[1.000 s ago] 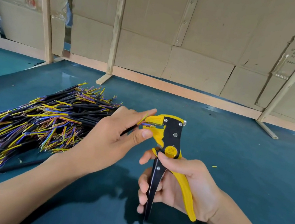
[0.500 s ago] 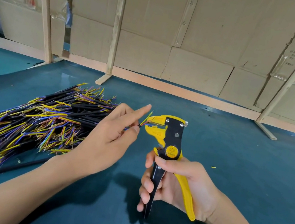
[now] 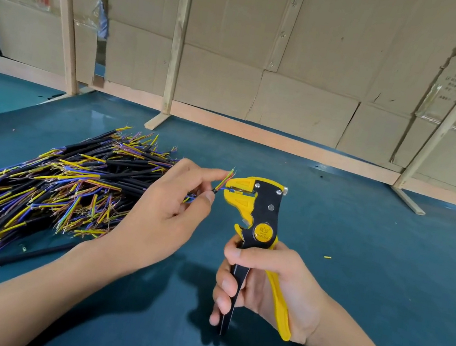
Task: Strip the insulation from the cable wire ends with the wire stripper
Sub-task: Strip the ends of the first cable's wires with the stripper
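since the earlier frames the left hand has drawn its cable end back out of the tool's mouth, so the coloured wire ends now fan free just left of the yellow head instead of sitting inside it.

starting at the left of the frame, the pile of black cables lies spread on the teal table, coloured cores splayed toward the lower left and the centre. one loose black cable lies apart below the pile.

moving toward the centre, the left hand pinches a single cable just behind its fanned cores, thumb and fingers curled round the black jacket, forefinger stretched out along it.

right of that, the wire stripper stands upright, mouth facing left and seemingly parted, though the gap is small in this view. the right hand is wrapped round both handles, fingers curled over the black one, the yellow one against the palm.

to do this step well, i judge the cores should be gathered flat and parallel before feeding, slid in level to an even depth, and held steady behind the jacket while the handles are squeezed in one smooth pull. splayed cores risk missing the blades or stripping unevenly.

far right, a small yellow offcut lies on the table.
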The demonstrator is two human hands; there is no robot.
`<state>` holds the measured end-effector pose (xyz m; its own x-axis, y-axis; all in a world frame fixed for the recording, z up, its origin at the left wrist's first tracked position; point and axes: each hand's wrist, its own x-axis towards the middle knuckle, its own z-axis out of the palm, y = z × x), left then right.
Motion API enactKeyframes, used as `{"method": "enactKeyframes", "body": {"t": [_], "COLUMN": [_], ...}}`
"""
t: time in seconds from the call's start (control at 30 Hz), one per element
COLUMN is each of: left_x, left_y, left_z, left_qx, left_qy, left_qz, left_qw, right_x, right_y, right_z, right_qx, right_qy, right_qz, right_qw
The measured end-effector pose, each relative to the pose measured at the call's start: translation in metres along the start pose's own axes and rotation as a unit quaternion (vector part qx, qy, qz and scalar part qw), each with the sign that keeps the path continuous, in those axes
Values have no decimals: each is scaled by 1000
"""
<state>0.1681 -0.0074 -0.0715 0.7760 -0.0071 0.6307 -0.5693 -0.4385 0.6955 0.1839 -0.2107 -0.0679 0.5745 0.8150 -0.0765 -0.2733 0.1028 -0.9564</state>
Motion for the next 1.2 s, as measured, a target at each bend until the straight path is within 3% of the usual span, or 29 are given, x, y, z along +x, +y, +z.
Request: {"method": "enactKeyframes", "body": {"t": [0.3, 1.2], "left_x": [-1, -1], "left_y": [1, 11], "left_z": [0, -1], "left_qx": [5, 42], "left_qy": [21, 49], "left_qz": [20, 46], "left_qw": [1000, 997], "right_x": [0, -1], "right_y": [-3, -4], "right_z": [3, 0], "right_qx": [-18, -33], "right_qy": [34, 42], "right_qz": [-4, -3], "right_qw": [999, 999]}}
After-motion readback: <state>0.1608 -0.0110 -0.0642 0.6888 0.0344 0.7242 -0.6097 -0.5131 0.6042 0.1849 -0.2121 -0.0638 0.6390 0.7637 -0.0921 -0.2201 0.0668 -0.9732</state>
